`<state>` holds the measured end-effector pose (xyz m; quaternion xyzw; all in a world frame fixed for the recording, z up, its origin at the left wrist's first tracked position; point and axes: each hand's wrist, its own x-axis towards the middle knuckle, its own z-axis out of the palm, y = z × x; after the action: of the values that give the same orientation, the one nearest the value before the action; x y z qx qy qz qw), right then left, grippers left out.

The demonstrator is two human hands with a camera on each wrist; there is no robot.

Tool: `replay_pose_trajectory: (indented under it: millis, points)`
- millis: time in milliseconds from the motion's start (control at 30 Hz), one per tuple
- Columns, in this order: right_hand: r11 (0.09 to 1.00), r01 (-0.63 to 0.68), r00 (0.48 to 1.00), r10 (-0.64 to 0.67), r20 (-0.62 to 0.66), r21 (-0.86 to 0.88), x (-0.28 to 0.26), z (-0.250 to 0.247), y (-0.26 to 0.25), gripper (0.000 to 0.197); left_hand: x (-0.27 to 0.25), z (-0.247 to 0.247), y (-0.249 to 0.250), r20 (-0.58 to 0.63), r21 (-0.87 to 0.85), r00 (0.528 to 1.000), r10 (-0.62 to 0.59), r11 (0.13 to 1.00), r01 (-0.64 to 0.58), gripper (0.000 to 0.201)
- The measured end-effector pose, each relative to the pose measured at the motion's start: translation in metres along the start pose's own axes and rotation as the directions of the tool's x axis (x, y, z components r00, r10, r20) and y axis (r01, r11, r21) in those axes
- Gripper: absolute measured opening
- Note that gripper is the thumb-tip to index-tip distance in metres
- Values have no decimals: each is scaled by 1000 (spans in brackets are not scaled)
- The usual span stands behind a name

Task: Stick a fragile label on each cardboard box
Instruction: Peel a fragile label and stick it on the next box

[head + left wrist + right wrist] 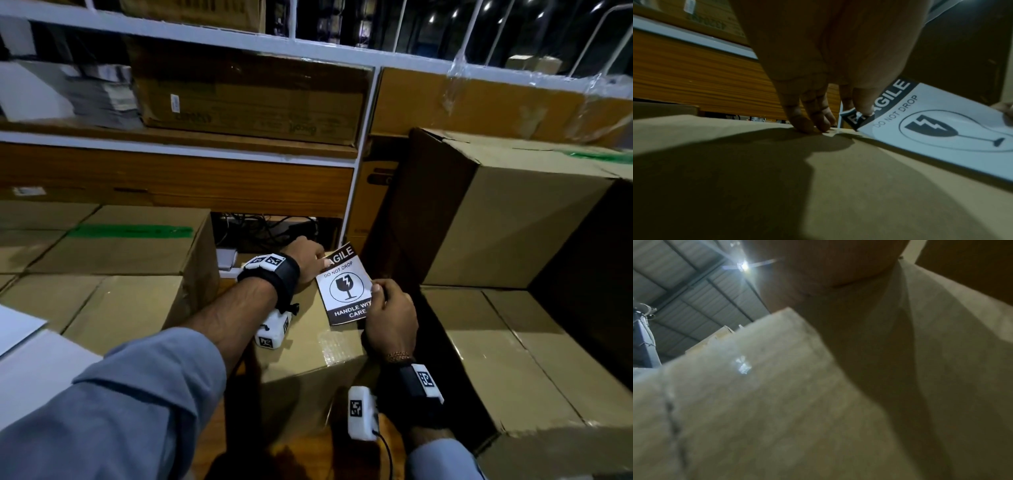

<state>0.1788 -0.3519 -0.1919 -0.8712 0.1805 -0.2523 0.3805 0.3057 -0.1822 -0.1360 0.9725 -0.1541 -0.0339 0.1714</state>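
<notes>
— Item one, the label?

— Fragile label [346, 286]: white sheet, dark bands at both ends. I read "AGILE" on the far band, "DO NOT DROP", a cracked-glass symbol in a circle, and "HANDLE WIT… CARE" on the near band. It sits over the far right part of the low cardboard box [301, 346] in front of me; in the left wrist view its left edge is lifted off the cardboard.

— Grips?

— Left hand [306, 258]: thumb and forefinger pinch the far left corner over the first letters; the other fingertips [807, 125] touch the box top. Right hand [390, 317]: thumb pressed onto the label's right edge, fingers curled under, pinching it.

— Other stock?

— Box with a green tape strip [132, 231], far left. Tall box [507, 212], right. Shelf carton [246, 99]: print too blurred for me to read.
</notes>
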Motion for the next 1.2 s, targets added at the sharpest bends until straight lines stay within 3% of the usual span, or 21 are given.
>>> replay_pose_trajectory:
  millis: [367,900,1200]
  points:
    - [985,9,996,6,86,-170,2,1,-3,36,0,-2,-1,-12,28,999,-35,999,35,23]
    - [977,12,995,10,101,-214,0,3,-6,33,7,6,-8,-18,-58,997,-79,995,78,25]
    - [971,4,994,22,105,-238,-3,3,-10,38,11,4,-5,17,-16,998,-60,998,60,31]
